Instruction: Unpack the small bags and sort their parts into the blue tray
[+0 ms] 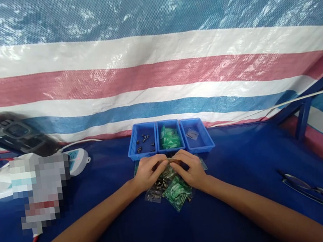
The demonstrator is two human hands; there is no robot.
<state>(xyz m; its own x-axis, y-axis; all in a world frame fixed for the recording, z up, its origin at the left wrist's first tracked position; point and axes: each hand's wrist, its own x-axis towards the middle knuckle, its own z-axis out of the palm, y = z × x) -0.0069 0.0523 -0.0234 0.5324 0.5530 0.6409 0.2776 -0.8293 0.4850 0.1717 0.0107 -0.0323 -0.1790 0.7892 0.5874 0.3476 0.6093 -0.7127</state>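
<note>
My left hand point(151, 171) and my right hand point(190, 168) meet over a pile, thumbs and fingers pinched on a thin, brownish-edged small plastic bag point(172, 160); its contents are hidden. Below them lies a green-tinted plastic bag point(177, 191) with small metal parts inside. Dark screws point(161, 184) and a clear bag point(153, 195) sit to its left. Just behind my hands stand three blue bins. The left bin point(132, 150) holds several dark screws, the middle bin point(172, 151) holds green packets, and the right bin point(203, 141) holds one small clear packet.
On the blue table surface point(128, 235), glasses point(317, 194) lie at the right. A white power strip point(78, 161) with cables and a pixelated object point(44, 186) are at the left. Behind them is a dark plastic-wrapped device point(18, 130). A striped tarp point(156, 76) hangs behind.
</note>
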